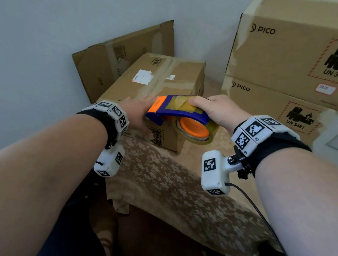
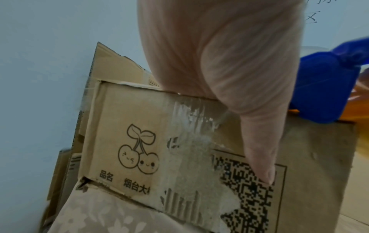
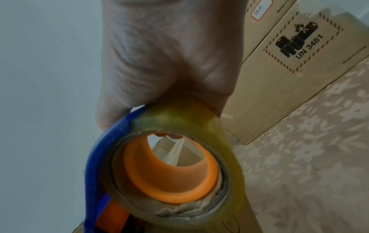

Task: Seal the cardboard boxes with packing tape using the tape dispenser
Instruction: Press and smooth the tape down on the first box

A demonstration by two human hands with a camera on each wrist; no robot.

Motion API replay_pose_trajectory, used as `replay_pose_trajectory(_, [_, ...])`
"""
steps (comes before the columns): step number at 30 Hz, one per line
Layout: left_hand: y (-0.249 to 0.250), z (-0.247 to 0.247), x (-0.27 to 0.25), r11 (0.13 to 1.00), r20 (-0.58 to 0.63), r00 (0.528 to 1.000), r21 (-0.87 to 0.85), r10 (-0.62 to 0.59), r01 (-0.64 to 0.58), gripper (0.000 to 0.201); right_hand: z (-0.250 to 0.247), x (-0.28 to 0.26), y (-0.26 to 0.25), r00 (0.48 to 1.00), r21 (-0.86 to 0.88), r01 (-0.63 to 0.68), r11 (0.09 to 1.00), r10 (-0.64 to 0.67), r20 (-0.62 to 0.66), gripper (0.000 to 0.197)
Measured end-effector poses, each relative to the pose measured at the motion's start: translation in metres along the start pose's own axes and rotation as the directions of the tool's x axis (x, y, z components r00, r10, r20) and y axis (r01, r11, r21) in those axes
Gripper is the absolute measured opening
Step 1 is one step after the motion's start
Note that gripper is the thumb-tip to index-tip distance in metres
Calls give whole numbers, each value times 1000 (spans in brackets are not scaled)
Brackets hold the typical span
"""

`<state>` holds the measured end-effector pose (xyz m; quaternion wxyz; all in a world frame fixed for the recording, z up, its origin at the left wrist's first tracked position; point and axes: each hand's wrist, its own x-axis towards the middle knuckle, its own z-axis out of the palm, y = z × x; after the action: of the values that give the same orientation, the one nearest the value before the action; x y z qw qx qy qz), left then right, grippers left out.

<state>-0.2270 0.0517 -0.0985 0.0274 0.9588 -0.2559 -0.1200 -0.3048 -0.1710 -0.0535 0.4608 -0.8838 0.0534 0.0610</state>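
A brown cardboard box (image 1: pixel 160 78) with a white label and old tape strips lies on the patterned table. My right hand (image 1: pixel 214 110) grips the blue and orange tape dispenser (image 1: pixel 179 112) over the box's near right corner. Its roll of clear tape (image 3: pixel 169 170) shows an orange core. My left hand (image 1: pixel 137 112) rests on the box's near top edge, fingers straight, and the thumb (image 2: pixel 257 149) runs down the front face (image 2: pixel 139 141) over a QR code. The dispenser's blue body (image 2: pixel 323 88) sits just right of that hand.
Two stacked PICO boxes (image 1: pixel 301 60) with UN 3481 marks stand at the right. A flattened cardboard box (image 1: pixel 117 58) leans on the wall behind the small box. The floral tablecloth (image 1: pixel 177 184) covers the table up to its near edge.
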Motion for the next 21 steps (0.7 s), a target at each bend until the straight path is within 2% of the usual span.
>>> replay_pose_trajectory(8, [0,-2,9,999,46,998,30,-39,38,129,-26,3,12,998,7,53,999,-53,-36,33])
replay_pose_trajectory(14, [7,-3,7,994,47,997,90,-65,61,124,-49,-3,32,999,-25,38,999,-38,-19,36])
replay_pose_trajectory(21, [13,-7,7,987,70,994,138,-89,79,125,-51,-3,42,1000,-40,11,999,-11,-15,38])
